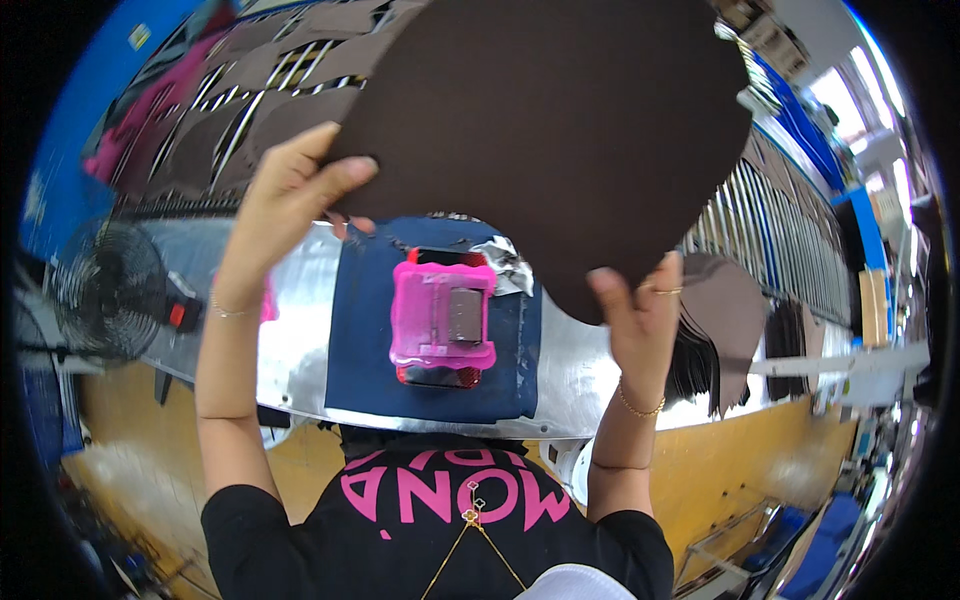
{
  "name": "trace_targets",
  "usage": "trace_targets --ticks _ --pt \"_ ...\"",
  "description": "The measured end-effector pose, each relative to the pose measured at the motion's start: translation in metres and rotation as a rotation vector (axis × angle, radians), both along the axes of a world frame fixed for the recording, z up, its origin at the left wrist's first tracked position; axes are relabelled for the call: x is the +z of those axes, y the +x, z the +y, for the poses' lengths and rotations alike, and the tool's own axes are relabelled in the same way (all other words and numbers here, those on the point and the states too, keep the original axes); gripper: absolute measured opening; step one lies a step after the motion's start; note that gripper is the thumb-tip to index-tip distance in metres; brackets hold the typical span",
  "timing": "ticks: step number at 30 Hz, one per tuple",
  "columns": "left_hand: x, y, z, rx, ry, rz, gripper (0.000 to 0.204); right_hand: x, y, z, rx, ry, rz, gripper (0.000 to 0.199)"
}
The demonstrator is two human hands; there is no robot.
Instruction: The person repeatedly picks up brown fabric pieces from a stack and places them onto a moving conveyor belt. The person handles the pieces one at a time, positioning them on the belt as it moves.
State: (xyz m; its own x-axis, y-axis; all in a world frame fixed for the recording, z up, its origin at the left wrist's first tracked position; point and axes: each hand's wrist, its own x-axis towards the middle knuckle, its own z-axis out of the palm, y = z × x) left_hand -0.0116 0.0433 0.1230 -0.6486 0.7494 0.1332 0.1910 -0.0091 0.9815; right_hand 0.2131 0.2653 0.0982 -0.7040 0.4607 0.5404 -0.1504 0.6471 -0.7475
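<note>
Raised in front of me is a large dark brown cut panel (560,130) with curved edges, thin and smooth, its exact material unclear. My left hand (300,195) pinches its left edge, thumb on the near face. At the lower right corner my right hand (640,310) grips the same panel, thumb in front and fingers partly hidden behind. Below it, on the metal table (295,330), lies a dark blue cloth (370,370). A pink plastic frame-like holder (415,315) with a small grey-brown block (465,315) rests there over a red and black object (440,377).
Crumpled silvery wrapping (508,265) lies on the cloth. Stacked brown panels (725,310) stand at the right of the table, a fan (110,285) at the left. Behind are slatted racks (770,230) and a conveyor-like surface bearing similar brown pieces (215,135).
</note>
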Motion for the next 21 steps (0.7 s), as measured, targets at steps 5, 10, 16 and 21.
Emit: trace_targets --ticks 5,10,16,21 --pt "0.008 -0.011 -0.080 0.295 0.016 0.312 0.017 -0.041 -0.030 -0.033 0.256 -0.112 -0.224 0.025" --pt "0.003 0.000 -0.119 0.330 -0.188 0.398 0.014 -0.049 -0.041 -0.045 0.271 0.081 -0.196 0.010" --pt "-0.021 0.024 -0.095 0.142 -0.353 0.432 0.009 -0.056 -0.008 -0.008 0.245 0.294 -0.245 0.012" --pt "-0.048 0.034 -0.042 -0.056 -0.385 0.589 0.008 -0.078 0.050 0.017 0.060 0.279 -0.406 0.010"
